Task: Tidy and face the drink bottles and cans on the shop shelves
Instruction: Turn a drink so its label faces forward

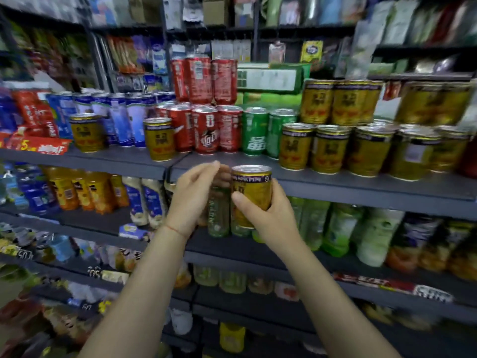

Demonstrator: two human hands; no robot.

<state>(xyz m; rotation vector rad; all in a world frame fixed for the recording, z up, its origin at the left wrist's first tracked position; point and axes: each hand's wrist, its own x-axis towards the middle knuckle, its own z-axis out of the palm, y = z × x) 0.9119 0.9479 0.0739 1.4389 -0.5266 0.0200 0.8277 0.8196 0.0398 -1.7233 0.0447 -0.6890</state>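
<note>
Right hand (268, 213) grips gold Red Bull can (251, 188) upright, label toward camera, likely for facing. Left hand (192, 196) just beside it, fingers relaxed, holding nothing.

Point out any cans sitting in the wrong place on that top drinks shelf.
Two gold cans stand apart from the main gold group on the right: one in front of the blue cans, another beside the red cans. The right hand holds a third gold can off the shelf, with the left hand open beside it.
</note>
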